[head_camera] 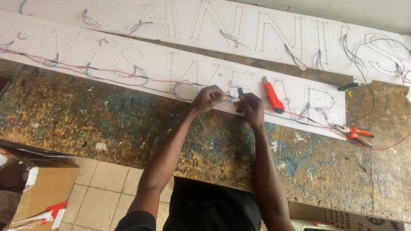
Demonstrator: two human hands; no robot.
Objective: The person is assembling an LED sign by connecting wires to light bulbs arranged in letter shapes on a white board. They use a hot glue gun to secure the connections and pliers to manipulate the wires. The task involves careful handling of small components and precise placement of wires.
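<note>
**Both hands meet on the wires at the near sign board**

The left hand (208,99) and the right hand (251,109) are close together, almost touching, over the near white board (162,68) with its dotted letter outlines. The left hand's fingers are pinched on thin wires (230,97) that run between the two hands. The right hand is closed around a small dark piece (240,92) that sticks up above its fingers; what it is cannot be made out. The wires lie left to right along the board, so their long axis runs across both hands, with the join in the gap between them. An orange utility knife (272,96) lies just right of the right hand, pointing away from the person. Orange-handled pliers (354,133) rest further right on the paint-stained desk (107,124), nearer the right hand.
</note>
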